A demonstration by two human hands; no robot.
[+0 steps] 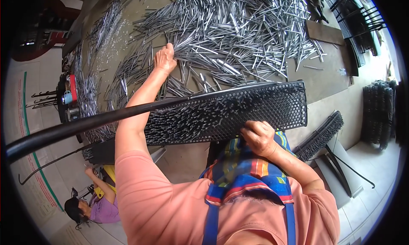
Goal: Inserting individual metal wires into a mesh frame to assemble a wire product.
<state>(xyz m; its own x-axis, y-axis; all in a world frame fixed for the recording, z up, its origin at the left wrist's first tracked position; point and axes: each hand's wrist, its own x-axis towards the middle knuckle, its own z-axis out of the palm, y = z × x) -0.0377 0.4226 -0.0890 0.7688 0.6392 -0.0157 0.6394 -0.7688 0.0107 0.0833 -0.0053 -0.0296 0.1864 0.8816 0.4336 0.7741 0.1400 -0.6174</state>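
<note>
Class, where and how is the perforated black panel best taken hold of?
Probably take the perforated black panel by its short right edge, coming from the person's right: that thin edge is uncovered and the holes beside it look mostly bare, while metal pins crowd further left.
</note>
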